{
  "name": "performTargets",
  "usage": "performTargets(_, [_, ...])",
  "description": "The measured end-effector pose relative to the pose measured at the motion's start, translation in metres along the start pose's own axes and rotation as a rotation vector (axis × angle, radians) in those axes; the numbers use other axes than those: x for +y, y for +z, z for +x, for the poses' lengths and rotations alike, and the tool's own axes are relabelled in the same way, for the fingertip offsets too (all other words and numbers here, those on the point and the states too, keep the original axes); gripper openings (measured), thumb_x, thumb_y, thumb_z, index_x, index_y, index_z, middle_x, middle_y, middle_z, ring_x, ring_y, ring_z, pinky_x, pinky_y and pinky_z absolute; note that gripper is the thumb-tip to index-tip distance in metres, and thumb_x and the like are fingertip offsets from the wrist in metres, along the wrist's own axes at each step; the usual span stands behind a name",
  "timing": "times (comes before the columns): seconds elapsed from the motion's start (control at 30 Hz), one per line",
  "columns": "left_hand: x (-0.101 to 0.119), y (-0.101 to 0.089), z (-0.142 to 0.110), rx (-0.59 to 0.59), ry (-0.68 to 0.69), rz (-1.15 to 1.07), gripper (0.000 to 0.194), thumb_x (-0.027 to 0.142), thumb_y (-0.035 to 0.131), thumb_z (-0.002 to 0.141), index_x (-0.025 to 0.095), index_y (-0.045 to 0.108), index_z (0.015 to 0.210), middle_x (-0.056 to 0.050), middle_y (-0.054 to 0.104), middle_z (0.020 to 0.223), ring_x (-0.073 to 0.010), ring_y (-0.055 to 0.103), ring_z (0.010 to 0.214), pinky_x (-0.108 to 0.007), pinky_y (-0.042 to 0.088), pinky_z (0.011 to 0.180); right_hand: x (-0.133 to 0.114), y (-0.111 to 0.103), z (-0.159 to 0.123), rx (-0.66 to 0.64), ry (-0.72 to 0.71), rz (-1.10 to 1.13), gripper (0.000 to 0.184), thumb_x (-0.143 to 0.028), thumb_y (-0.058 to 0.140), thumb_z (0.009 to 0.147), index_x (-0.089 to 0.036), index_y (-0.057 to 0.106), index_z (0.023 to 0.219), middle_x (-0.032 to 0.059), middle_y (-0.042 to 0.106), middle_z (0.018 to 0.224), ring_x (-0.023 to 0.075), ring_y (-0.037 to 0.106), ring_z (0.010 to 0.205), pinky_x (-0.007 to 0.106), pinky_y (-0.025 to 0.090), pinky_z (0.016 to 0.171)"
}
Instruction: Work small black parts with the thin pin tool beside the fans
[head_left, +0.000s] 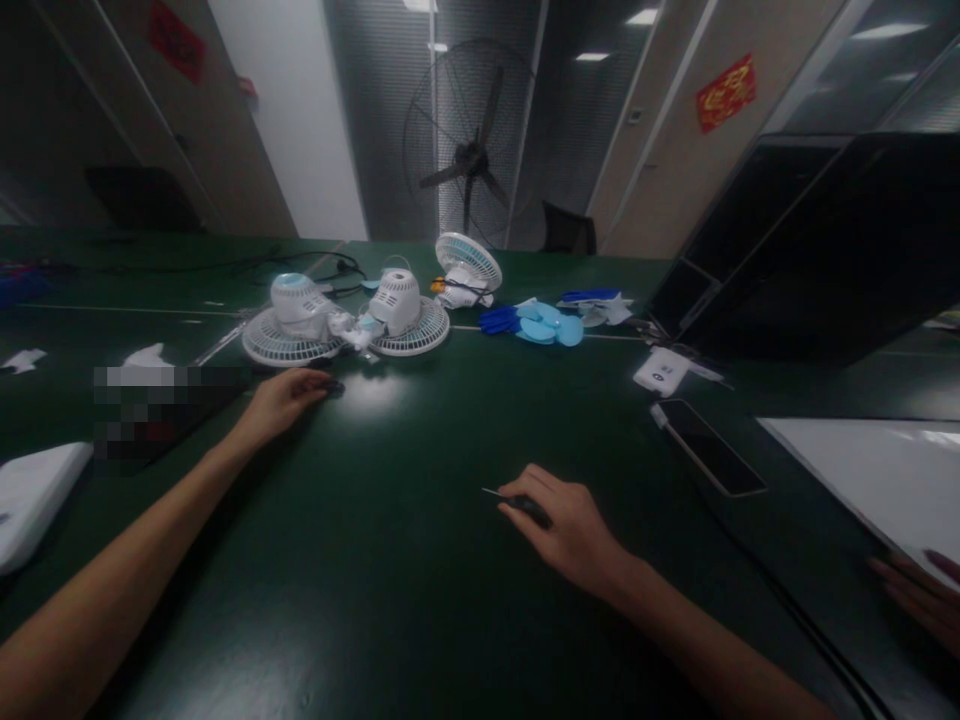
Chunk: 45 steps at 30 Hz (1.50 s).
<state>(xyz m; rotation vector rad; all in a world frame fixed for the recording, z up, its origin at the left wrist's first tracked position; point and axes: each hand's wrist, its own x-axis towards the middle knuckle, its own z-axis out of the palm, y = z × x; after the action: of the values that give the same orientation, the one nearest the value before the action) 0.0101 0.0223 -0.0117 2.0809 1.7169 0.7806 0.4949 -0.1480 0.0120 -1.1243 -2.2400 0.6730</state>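
My right hand (pixel 566 525) grips a small screwdriver (pixel 534 511) with a black handle, its thin metal shaft pointing left above the green table. Over to the left, the fingers of my left hand (pixel 281 405) close on a small dark object (pixel 335 388) at the table surface; its kind is too blurred to tell. Just beyond that hand lie two white fans, one at the left (pixel 294 335) and one beside it (pixel 405 320), both with their grilles down and motor housings up. A third white fan (pixel 466 270) leans tilted behind them.
Light-blue fan blades (pixel 551 324) and dark-blue pieces (pixel 499 320) lie at the back. On the right are a phone (pixel 712 447), a white box (pixel 661 370), a black monitor (pixel 810 245), white sheets (pixel 885 480) and another person's hand (pixel 919 595). A white case (pixel 41 500) sits left.
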Motion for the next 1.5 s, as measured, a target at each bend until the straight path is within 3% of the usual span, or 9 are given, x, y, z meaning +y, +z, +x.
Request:
performTargets(0.1, [-0.001,-0.008,-0.001,0.031,-0.125,0.050,0.072,0.069,0.073,0.076,0.015,0.071,0.123,-0.011,0.075,0.111,-0.0273,0.070,0.091,-0.033,0.054,0.077,0.001,0.001,0.000,-0.006,0.000,0.009,0.015,-0.019,0.063,0.103,-0.021,0.067,0.118,0.0034,0.067,0.107,0.0152,0.066,0.085,0.027,0.054,0.070])
performTargets(0.2, [0.003,-0.014,-0.002,-0.001,-0.191,0.130,0.064,0.071,0.070,0.080,0.015,0.076,0.109,-0.007,0.075,0.107,-0.0254,0.068,0.088,-0.031,0.053,0.076,0.000,0.000,0.001,-0.004,-0.002,0.008,0.014,-0.019,0.063,0.103,-0.021,0.067,0.116,0.0033,0.067,0.106,0.0154,0.066,0.084,0.027,0.054,0.070])
performTargets(0.43, [0.006,-0.013,-0.004,-0.035,-0.096,0.161,0.060,0.070,0.060,0.092,0.013,0.076,0.105,-0.005,0.074,0.105,-0.0242,0.067,0.092,-0.027,0.051,0.076,-0.001,-0.001,0.001,-0.040,0.011,-0.026,0.015,-0.022,0.062,0.104,-0.022,0.066,0.119,0.0045,0.068,0.110,0.0157,0.068,0.087,0.026,0.057,0.072])
performTargets(0.63, [0.007,-0.007,-0.007,0.142,-0.125,0.032,0.050,0.058,0.062,0.097,0.013,0.070,0.118,-0.003,0.077,0.105,-0.0221,0.070,0.096,-0.026,0.053,0.083,0.000,0.000,0.000,-0.032,0.010,-0.017,0.018,-0.017,0.065,0.102,-0.022,0.066,0.119,0.0030,0.067,0.109,0.0151,0.067,0.086,0.026,0.056,0.072])
performTargets(0.83, [0.020,0.001,-0.006,0.181,-0.120,-0.135,0.057,0.056,0.069,0.091,0.012,0.071,0.127,-0.009,0.078,0.118,-0.0254,0.073,0.104,-0.031,0.057,0.090,0.001,0.001,0.000,-0.018,-0.005,-0.009,0.016,-0.018,0.065,0.102,-0.021,0.066,0.118,0.0032,0.067,0.107,0.0151,0.066,0.085,0.027,0.055,0.073])
performTargets(1.03, [0.028,0.005,-0.006,0.228,-0.092,-0.049,0.050,0.058,0.067,0.087,0.019,0.079,0.116,-0.008,0.080,0.111,-0.0293,0.076,0.100,-0.036,0.058,0.088,-0.002,-0.002,0.002,-0.041,0.003,-0.024,0.017,-0.017,0.065,0.102,-0.021,0.067,0.118,0.0039,0.068,0.108,0.0155,0.068,0.087,0.027,0.057,0.073])
performTargets(1.23, [0.028,0.009,-0.008,0.206,-0.130,-0.074,0.052,0.060,0.067,0.087,0.019,0.077,0.118,-0.008,0.081,0.106,-0.0279,0.075,0.094,-0.037,0.057,0.090,0.000,-0.001,0.000,-0.047,0.014,-0.051,0.017,-0.019,0.065,0.102,-0.022,0.066,0.119,0.0033,0.068,0.109,0.0155,0.068,0.087,0.027,0.057,0.074])
performTargets(1.37, [0.025,0.010,-0.005,0.217,0.004,-0.060,0.048,0.062,0.067,0.087,0.021,0.079,0.109,-0.008,0.077,0.121,-0.0296,0.071,0.112,-0.037,0.052,0.102,0.000,0.000,0.000,-0.053,0.025,-0.061,0.016,-0.018,0.065,0.102,-0.022,0.067,0.117,0.0031,0.069,0.108,0.0156,0.069,0.086,0.028,0.057,0.074])
performTargets(1.5, [0.027,0.008,-0.004,0.106,-0.047,-0.070,0.051,0.065,0.068,0.084,0.022,0.080,0.110,-0.008,0.078,0.118,-0.0297,0.072,0.106,-0.036,0.055,0.094,0.000,-0.001,0.000,-0.049,0.033,-0.039,0.016,-0.019,0.064,0.102,-0.022,0.067,0.118,0.0034,0.068,0.108,0.0158,0.068,0.086,0.028,0.057,0.075])
